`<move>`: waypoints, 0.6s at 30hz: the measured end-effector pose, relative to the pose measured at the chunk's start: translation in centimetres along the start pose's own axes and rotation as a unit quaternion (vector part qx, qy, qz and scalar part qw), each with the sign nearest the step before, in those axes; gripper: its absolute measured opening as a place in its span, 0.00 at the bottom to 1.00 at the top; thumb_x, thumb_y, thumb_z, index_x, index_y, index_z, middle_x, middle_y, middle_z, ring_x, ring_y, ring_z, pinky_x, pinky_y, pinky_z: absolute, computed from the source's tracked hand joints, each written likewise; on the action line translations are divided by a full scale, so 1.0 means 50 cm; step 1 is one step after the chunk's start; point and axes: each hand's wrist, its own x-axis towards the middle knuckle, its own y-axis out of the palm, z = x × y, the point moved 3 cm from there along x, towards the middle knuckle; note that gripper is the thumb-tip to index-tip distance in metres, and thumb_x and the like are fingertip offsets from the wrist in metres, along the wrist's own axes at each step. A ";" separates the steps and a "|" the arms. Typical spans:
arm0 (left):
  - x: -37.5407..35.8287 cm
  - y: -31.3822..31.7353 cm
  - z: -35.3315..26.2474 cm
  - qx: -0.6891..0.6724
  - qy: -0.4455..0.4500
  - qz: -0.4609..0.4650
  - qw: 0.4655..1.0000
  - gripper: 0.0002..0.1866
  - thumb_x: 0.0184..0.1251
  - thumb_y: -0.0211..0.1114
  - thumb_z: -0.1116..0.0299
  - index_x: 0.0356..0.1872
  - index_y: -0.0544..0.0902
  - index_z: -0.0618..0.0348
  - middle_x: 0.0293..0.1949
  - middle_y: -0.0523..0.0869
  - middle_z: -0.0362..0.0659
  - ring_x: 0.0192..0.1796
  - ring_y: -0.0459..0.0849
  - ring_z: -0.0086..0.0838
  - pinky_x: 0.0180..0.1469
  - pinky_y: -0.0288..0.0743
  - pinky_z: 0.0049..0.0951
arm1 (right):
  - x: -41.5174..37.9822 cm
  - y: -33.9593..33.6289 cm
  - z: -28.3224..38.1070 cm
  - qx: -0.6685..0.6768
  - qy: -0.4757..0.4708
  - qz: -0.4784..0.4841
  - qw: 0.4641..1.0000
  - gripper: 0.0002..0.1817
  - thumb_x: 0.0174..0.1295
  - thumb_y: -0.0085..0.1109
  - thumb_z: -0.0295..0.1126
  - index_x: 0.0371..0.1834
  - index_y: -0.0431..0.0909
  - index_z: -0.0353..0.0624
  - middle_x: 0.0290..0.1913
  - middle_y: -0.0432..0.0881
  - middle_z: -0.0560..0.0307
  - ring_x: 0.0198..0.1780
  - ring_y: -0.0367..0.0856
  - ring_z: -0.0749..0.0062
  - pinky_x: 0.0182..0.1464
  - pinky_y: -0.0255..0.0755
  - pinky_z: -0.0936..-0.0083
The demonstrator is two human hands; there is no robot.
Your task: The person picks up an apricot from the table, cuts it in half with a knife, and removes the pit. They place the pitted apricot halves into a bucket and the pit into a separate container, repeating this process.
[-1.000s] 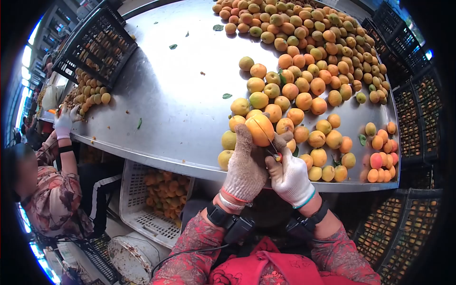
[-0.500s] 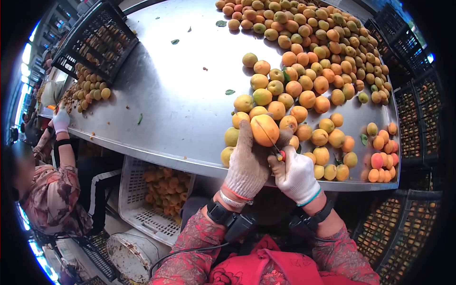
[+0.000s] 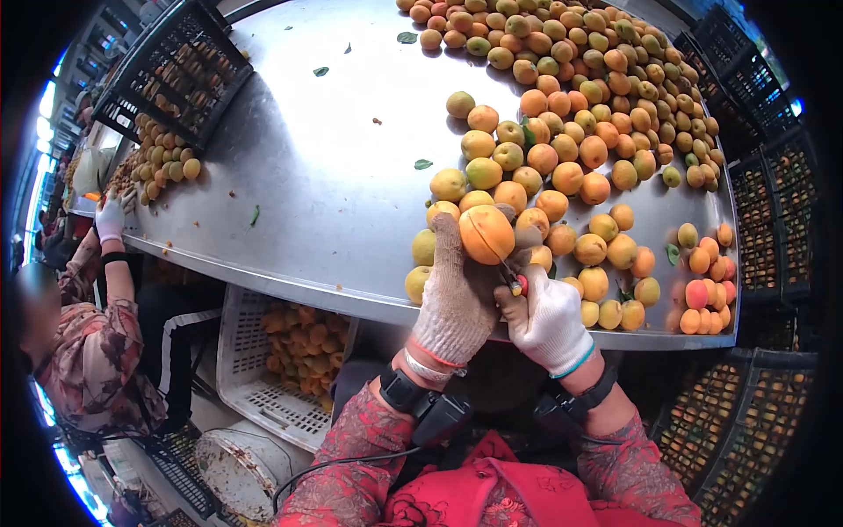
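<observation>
My left hand (image 3: 457,294), in a stained white knit glove, is closed around an orange apricot (image 3: 486,234) over the front edge of the metal table. A dark cut line runs down the apricot's face. My right hand (image 3: 549,321), gloved too, is closed on a small knife (image 3: 518,285) whose handle shows red and yellow. The thin blade meets the lower right side of the apricot. Just beyond my hands lie loose apricots (image 3: 509,195), some orange and some greenish.
A large heap of apricots (image 3: 606,97) covers the table's (image 3: 307,176) far right. At the left a black crate (image 3: 176,79) lies tipped with apricots spilling out. Below the edge stands a white crate (image 3: 285,404) of halved-looking fruit. A co-worker (image 3: 97,351) sits at the left; filled crates (image 3: 733,430) line the right.
Both hands stay at nearly the same place, the apricot and knife still held. The view has shifted slightly. At the left, the co-worker's gloved hand and arm have moved a little.
</observation>
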 end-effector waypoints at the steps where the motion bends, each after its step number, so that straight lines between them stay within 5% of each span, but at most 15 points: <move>1: -0.002 0.002 -0.001 -0.007 -0.005 -0.005 1.000 0.41 0.70 0.48 0.30 0.65 0.69 0.58 0.55 0.79 0.51 0.53 0.82 0.40 0.58 0.77 0.38 | -0.003 0.001 -0.001 0.021 0.004 0.000 1.000 0.15 0.62 0.66 0.39 0.32 0.73 0.39 0.21 0.77 0.47 0.22 0.80 0.49 0.24 0.72 0.62; 7: -0.014 -0.011 -0.022 0.156 0.092 -0.005 0.984 0.39 0.71 0.47 0.31 0.66 0.68 0.56 0.56 0.79 0.50 0.55 0.81 0.38 0.58 0.77 0.39 | -0.002 -0.003 0.000 0.025 0.010 0.013 1.000 0.15 0.61 0.67 0.38 0.33 0.73 0.39 0.21 0.78 0.48 0.22 0.80 0.50 0.23 0.71 0.62; 10: 0.002 -0.023 -0.022 0.029 -0.002 0.046 0.999 0.39 0.70 0.47 0.30 0.65 0.69 0.55 0.54 0.80 0.49 0.54 0.80 0.37 0.57 0.77 0.39 | 0.004 -0.004 0.000 -0.021 -0.022 0.008 1.000 0.14 0.61 0.66 0.38 0.33 0.74 0.39 0.21 0.78 0.48 0.22 0.80 0.50 0.24 0.71 0.63; 13: -0.001 -0.002 -0.011 -0.028 -0.019 0.003 0.999 0.38 0.70 0.48 0.30 0.62 0.70 0.55 0.50 0.81 0.47 0.52 0.81 0.35 0.55 0.77 0.37 | 0.007 0.001 -0.002 -0.019 0.007 0.012 1.000 0.14 0.61 0.66 0.39 0.33 0.74 0.39 0.21 0.78 0.48 0.23 0.80 0.51 0.24 0.72 0.63; 18: 0.004 -0.025 -0.008 0.044 0.016 0.007 0.999 0.41 0.68 0.48 0.28 0.63 0.70 0.55 0.46 0.82 0.46 0.51 0.81 0.35 0.53 0.77 0.36 | 0.007 -0.002 -0.007 0.031 0.024 0.024 0.999 0.14 0.61 0.66 0.39 0.34 0.76 0.39 0.21 0.78 0.47 0.23 0.81 0.50 0.24 0.72 0.63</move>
